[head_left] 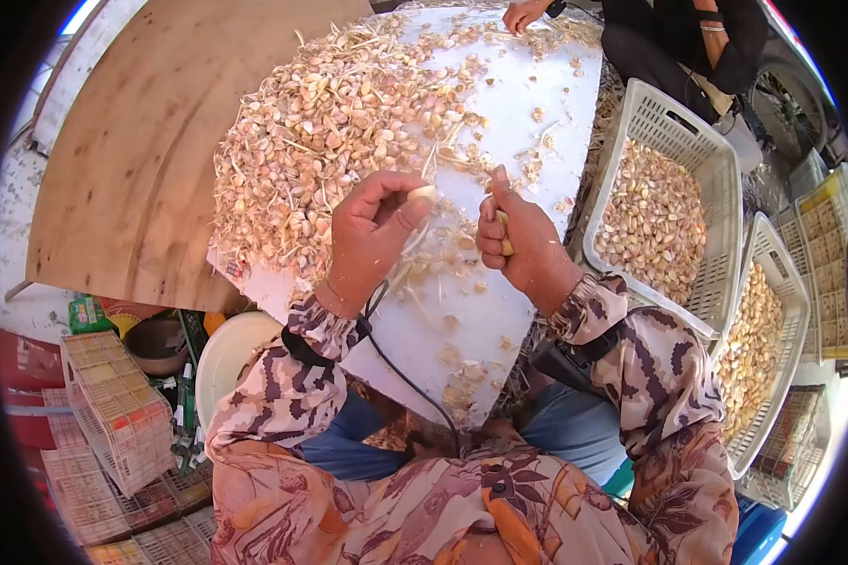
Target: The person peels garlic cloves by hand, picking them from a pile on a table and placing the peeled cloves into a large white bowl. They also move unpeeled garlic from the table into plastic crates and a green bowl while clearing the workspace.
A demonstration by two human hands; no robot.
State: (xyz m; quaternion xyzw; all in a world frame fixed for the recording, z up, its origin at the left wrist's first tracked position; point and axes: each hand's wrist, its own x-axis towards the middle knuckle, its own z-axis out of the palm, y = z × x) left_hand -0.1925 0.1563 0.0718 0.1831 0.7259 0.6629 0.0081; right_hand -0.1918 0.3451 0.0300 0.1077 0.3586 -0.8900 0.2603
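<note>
Between the thumb and forefinger of my left hand (372,235) is a pale garlic clove (422,193). My right hand (528,240) is curled into a fist, its thumb pointing up, around a small yellowish thing (505,234) that shows between the fingers; I cannot tell its kind. Both hands are raised over a white board (481,320). A large heap of garlic cloves (320,122) with dry stalks covers the board's left and far side, just beyond my left hand. Loose skins and bits of stalk (457,235) lie on the board between and below the hands.
At right stand a white crate (725,179) of garlic cloves and a second crate (801,311) of paler cloves. A brown wooden sheet (122,160) lies at left, near stacked crates (113,405) and a white basin (221,358). Another person's hand (523,14) touches the far edge.
</note>
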